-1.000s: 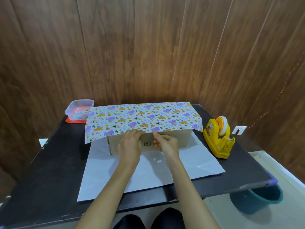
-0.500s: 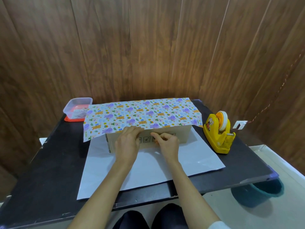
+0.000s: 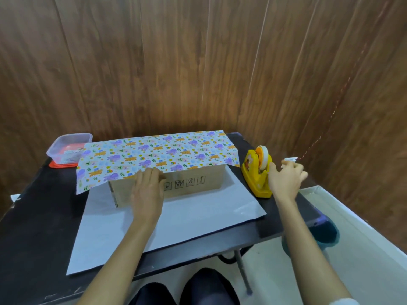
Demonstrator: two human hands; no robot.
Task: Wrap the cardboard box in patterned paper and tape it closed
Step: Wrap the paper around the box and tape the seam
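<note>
A long cardboard box (image 3: 198, 183) lies on a white sheet, the underside of the wrapping paper (image 3: 176, 221). The patterned side of the paper (image 3: 158, 155) is folded over the box top, and its edge reaches the top front edge. My left hand (image 3: 147, 190) lies flat on the box's front face, fingers straight, pressing that paper edge down. My right hand (image 3: 284, 179) is at the right side of the yellow tape dispenser (image 3: 255, 172). Its thumb is close to the cutter and its fingers are loosely spread and blurred. I see no tape in it.
The black table (image 3: 33, 227) stands in a corner of wooden walls. A clear plastic container (image 3: 66, 150) on a red lid sits at the back left. A teal bucket (image 3: 326, 234) stands on the floor past the table's right edge. My knees show below the front edge.
My right hand has left the box front and moved right to the tape dispenser. My left hand stays on the paper edge. The view has dropped slightly.
</note>
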